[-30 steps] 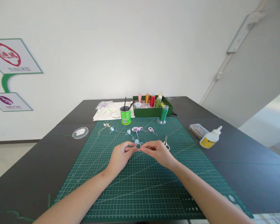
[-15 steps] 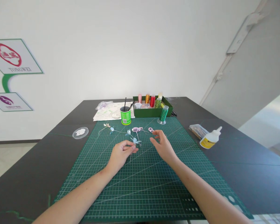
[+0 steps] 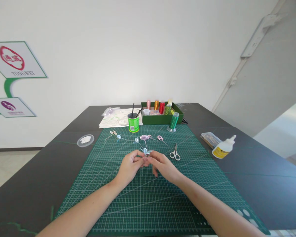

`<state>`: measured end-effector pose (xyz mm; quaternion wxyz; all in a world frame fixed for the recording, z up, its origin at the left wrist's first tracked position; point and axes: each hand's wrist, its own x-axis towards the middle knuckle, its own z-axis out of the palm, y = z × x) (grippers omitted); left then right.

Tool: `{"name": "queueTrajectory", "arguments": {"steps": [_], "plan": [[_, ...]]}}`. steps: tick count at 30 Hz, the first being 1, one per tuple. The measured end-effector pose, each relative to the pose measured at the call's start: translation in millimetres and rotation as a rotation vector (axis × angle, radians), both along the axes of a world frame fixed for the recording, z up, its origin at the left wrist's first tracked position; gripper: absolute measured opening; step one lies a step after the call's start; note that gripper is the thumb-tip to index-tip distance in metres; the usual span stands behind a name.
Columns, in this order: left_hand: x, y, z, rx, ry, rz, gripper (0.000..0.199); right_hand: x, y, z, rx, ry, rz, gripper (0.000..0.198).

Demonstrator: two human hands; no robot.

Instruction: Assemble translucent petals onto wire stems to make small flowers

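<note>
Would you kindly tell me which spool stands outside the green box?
The teal spool, in front of the box, near its right end; the others, like the red spool, stand inside.

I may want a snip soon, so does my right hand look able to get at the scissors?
Likely yes: the scissors lie on the green mat beside the right hand, with nothing visible between, though that hand is occupied at the pale blue flower.
</note>
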<state>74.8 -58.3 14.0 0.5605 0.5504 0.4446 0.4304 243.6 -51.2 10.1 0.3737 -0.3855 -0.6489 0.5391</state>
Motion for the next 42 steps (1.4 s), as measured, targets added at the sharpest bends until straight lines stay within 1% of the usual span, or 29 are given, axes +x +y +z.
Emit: {"name": "queueTrajectory", "arguments": {"steps": [3,5,10,17,23,26,29,33,37,39,42], "plan": [[1,-2,-0.5,0.008,0.014,-0.005,0.023,-1,-1,-3,0.054,-0.051,-0.077,0.025],[1,-3,-0.5,0.038,0.052,0.002,0.021,-1,-1,-4,0.066,-0.053,-0.098,0.027],[2,-7,1.3,0.164,0.172,0.022,0.017,-3,-1,-4,-0.027,0.063,-0.097,0.03],[2,-11,1.7,0.243,0.322,0.081,0.016,-6,-4,1,-0.135,0.18,-0.157,0.03],[3,-12,2.0,0.259,0.4,0.117,0.019,-10,-8,5,-0.3,0.245,-0.195,0.036],[3,-12,3.8,0.26,0.41,0.112,0.019,-10,-8,3,-0.332,0.275,-0.201,0.037],[3,-12,5.0,0.263,0.367,0.066,0.019,-9,-6,0,-0.313,0.294,-0.21,0.036],[1,-10,1.6,0.22,0.186,-0.035,0.04,-7,-5,-2,-0.284,0.305,-0.217,0.033],[-1,-4,-4.2,0.082,-0.004,-0.049,0.035,-7,-4,-1,-0.286,0.293,-0.185,0.035],[-1,-1,-4.6,0.061,-0.012,-0.071,0.039,-7,-4,0,-0.29,0.288,-0.177,0.036],[0,3,-0.8,0.069,0.02,-0.127,0.046,-8,-3,0,-0.294,0.293,-0.177,0.036]]}}
